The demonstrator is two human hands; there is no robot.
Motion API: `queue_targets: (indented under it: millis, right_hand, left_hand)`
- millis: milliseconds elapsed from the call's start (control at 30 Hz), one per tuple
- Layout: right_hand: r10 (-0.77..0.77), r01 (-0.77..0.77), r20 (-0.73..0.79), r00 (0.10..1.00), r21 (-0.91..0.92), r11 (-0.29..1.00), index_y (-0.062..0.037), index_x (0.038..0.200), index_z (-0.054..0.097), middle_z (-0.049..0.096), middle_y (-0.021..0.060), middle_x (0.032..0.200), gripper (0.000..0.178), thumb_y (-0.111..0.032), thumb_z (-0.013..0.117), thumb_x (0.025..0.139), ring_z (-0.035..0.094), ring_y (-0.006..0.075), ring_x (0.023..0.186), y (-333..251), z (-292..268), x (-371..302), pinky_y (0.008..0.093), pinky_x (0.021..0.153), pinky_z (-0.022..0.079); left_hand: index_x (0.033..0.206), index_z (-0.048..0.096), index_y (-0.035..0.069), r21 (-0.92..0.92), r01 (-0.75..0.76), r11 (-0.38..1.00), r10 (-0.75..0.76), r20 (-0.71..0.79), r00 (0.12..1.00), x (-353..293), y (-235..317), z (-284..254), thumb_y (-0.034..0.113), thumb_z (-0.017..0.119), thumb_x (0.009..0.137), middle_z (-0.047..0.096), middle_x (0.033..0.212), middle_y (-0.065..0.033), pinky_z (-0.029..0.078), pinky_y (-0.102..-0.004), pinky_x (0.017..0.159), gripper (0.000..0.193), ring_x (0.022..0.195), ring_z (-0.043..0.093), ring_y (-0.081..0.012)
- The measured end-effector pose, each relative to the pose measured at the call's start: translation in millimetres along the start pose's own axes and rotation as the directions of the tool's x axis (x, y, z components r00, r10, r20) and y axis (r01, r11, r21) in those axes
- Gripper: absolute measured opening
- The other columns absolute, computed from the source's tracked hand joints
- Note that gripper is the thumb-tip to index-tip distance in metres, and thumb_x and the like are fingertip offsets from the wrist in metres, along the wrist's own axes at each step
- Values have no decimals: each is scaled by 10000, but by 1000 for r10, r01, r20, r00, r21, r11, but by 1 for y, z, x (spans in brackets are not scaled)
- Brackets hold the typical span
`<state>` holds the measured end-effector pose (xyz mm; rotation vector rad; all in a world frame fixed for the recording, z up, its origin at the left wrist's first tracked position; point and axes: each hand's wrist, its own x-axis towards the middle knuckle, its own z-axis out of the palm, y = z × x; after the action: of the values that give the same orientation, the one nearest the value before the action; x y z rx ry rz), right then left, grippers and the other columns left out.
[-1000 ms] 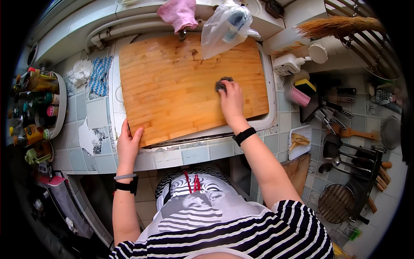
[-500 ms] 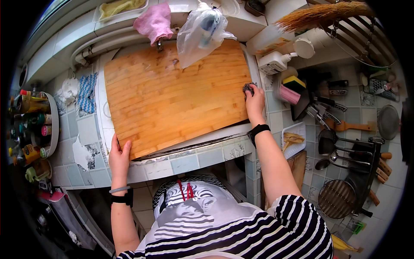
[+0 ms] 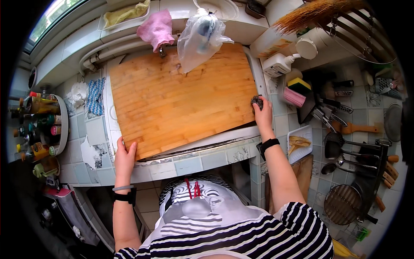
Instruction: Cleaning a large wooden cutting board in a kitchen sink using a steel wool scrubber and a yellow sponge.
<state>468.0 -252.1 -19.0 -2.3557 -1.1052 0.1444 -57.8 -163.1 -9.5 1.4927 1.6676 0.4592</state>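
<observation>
A large wooden cutting board lies slightly askew over the white sink. My left hand grips its near left corner, thumb on top and fingers at the side. At the board's right edge, my right hand is closed on a dark steel wool scrubber. The scrubber touches or nearly touches the edge; the fingers partly cover it. Over the board's far side hangs a clear plastic bag with something dark inside. Beside it a pink cloth drapes over the tap.
Left are a blue-and-white cloth and a rack of bottles. A white pump bottle, a yellow sponge and a white tray stand right of the sink. Hanging utensils line the far right; a straw broom hangs above.
My right hand and the scrubber have slid nearer to me along the board's right edge. My left hand keeps its grip on the corner. The whole view has shifted slightly.
</observation>
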Motion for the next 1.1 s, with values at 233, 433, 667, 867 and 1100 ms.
queue_targets:
  millis: [233,433,667,867,1100]
  right_hand:
    - [144,-144,13,990,96,985,-57,1196,576,545,196,1177,426,-295,694,864,561,371,1067,11,3,17,407,943,452]
    - [190,-210,92,977,312,927,-43,1225,544,511,202,1215,482,-308,703,856,549,353,1077,43,5,36,396,954,443]
    - [161,-159,-4,987,152,976,-43,1255,533,491,204,1245,472,-272,693,874,529,360,1118,25,0,25,392,986,429]
    - [148,-145,-11,989,124,982,-67,1269,539,500,196,1236,476,-272,695,868,547,355,1088,37,-1,27,389,971,435]
    - [26,-30,-47,999,-93,995,-49,1157,642,635,160,1110,392,-237,730,824,569,364,1058,2,-14,23,423,933,450]
  left_hand:
    - [1377,403,36,40,8,999,-9,1,1000,7,-10,4,243,578,972,685,997,-163,508,-348,774,488,898,659,-254]
    - [1373,400,30,-27,29,999,-28,33,999,8,-10,11,258,555,979,682,1041,-179,507,-362,785,480,922,655,-280]
    - [1246,403,-13,325,-28,945,17,36,999,-5,24,7,329,531,971,657,875,-302,506,-520,681,457,824,639,-477]
    - [1050,416,-43,481,-83,873,17,140,990,3,50,1,313,556,951,641,760,-306,520,-531,638,395,731,636,-482]
    - [1071,462,-42,564,-135,814,32,189,982,9,61,-6,383,637,901,659,809,-285,526,-499,663,490,773,650,-455]
